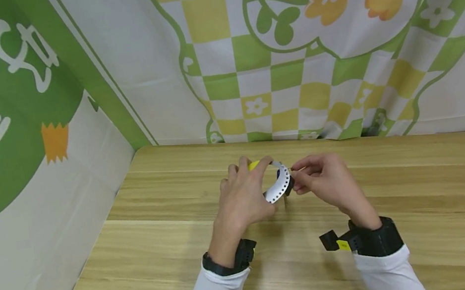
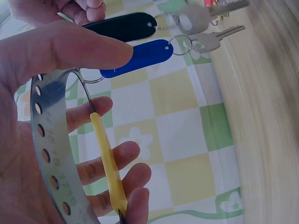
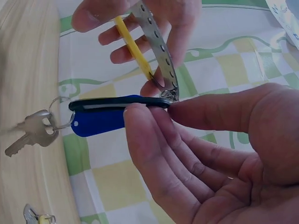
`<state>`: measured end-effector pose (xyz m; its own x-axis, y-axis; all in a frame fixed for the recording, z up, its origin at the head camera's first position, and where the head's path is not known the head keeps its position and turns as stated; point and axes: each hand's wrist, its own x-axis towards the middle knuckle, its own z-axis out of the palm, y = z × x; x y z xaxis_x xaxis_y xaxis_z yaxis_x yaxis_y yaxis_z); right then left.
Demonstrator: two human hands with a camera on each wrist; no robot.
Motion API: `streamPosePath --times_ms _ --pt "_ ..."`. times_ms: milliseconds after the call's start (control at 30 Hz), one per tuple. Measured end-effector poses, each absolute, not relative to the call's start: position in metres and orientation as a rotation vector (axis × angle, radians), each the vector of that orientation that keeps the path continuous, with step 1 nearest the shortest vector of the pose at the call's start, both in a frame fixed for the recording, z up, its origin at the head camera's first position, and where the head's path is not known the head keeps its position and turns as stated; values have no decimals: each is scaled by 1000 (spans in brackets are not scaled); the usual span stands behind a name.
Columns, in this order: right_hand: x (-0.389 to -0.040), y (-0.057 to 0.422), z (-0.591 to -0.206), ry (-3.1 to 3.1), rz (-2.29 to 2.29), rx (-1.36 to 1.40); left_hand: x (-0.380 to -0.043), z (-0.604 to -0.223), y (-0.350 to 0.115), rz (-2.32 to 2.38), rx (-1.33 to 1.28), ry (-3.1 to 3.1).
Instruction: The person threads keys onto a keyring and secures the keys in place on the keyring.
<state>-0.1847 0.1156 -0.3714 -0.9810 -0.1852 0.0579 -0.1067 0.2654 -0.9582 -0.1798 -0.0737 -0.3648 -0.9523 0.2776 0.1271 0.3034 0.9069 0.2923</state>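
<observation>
My left hand (image 1: 242, 193) grips a curved metal key holder (image 2: 46, 154), a plate with a row of holes, numbers and a yellow handle (image 2: 107, 158). Its fingers are bent around the handle side. From one end hangs a blue key tag (image 2: 145, 57) with a silver key (image 2: 208, 43) on a small ring; the left thumb lies over the tag. With thumb and fingers, my right hand (image 1: 327, 178) pinches a black key tag (image 3: 112, 101) at the holder's end, beside the blue one. A second key (image 3: 35, 128) dangles from the black tag.
Both hands are above a light wooden table (image 1: 173, 234). A checked, flowered curtain (image 1: 267, 74) hangs along its far edge, and a green and white cloth (image 1: 97, 175) covers the left side. Another key with a yellow piece (image 3: 44, 219) shows low in the right wrist view.
</observation>
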Motion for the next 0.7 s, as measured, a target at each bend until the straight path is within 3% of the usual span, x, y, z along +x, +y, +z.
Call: streamPosePath --times_ms 367,700 --pt "-188 114 -375 2449 -1886 -255 -180 -366 -72 -503 -480 -2969" --pt "-184 114 -375 2886 -1588 -338 -180 -366 -71 -477 -492 -2985"
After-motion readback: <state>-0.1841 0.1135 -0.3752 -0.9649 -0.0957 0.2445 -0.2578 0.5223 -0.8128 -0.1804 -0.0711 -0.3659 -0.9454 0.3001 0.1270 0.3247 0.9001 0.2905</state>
